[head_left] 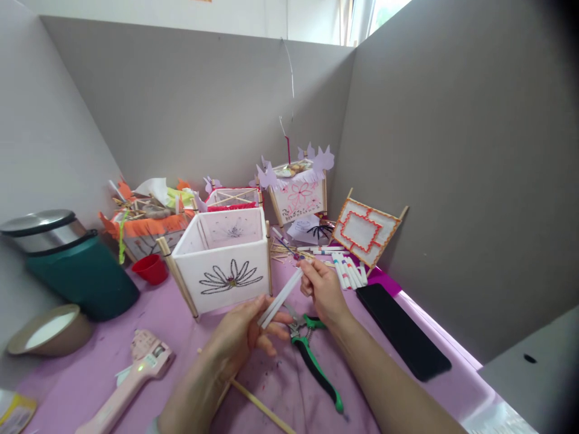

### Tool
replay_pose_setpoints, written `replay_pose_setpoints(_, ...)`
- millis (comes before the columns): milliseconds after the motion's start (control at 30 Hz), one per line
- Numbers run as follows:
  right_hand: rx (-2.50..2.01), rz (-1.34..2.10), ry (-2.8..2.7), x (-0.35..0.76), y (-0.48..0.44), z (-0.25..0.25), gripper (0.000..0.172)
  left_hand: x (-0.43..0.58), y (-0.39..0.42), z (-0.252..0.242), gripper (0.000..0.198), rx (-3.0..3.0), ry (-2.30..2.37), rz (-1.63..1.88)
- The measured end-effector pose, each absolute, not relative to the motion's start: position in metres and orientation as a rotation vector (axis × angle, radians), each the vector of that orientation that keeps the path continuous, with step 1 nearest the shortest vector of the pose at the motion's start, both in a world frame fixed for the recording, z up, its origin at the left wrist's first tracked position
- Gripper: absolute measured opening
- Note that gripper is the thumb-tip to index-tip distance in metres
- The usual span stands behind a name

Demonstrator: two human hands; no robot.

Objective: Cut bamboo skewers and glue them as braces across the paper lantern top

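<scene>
My left hand [242,337] and my right hand [322,288] hold a white marker pen [279,298] between them, slanted up to the right. The left fingers grip its lower end and the right fingers pinch its upper end by the cap. Just behind it stands a white paper lantern box [224,259] with a black flower drawn on its front. Green-handled pliers [312,355] lie on the purple tablecloth [90,374] under my hands.
Several white markers [350,271] lie by a red-trimmed panel [367,232]. A black phone [402,330] is right. A pink glue gun [131,377], red cup [151,268], green bin [75,268], bowl [49,330] and more lanterns [298,190] stand around. A wooden stick [262,407] lies near.
</scene>
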State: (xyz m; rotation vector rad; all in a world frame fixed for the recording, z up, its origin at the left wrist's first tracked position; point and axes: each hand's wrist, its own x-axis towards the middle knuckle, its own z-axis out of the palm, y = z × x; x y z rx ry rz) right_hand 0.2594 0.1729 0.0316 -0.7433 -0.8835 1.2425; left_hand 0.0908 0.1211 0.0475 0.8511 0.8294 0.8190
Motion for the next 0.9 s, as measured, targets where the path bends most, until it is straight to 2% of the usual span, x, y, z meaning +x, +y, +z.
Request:
replay_pose_setpoints(533,-0.758,1.24,-0.826,0.256,0.176,0.025,0.032,0.084,0.121,0.049,0.028,0.773,0.829,0.816)
replay_pose_setpoints(800,-0.825,0.907,-1.087,0.256,0.164,0.033,0.027,0.087,0.119,0.041,0.035,0.98,0.892,0.727)
replay_pose_setpoints(900,-0.798,0.877,-1.17,0.256,0.159,0.035,0.024,0.092,0.118,0.039,0.034,1.181,0.99,0.68)
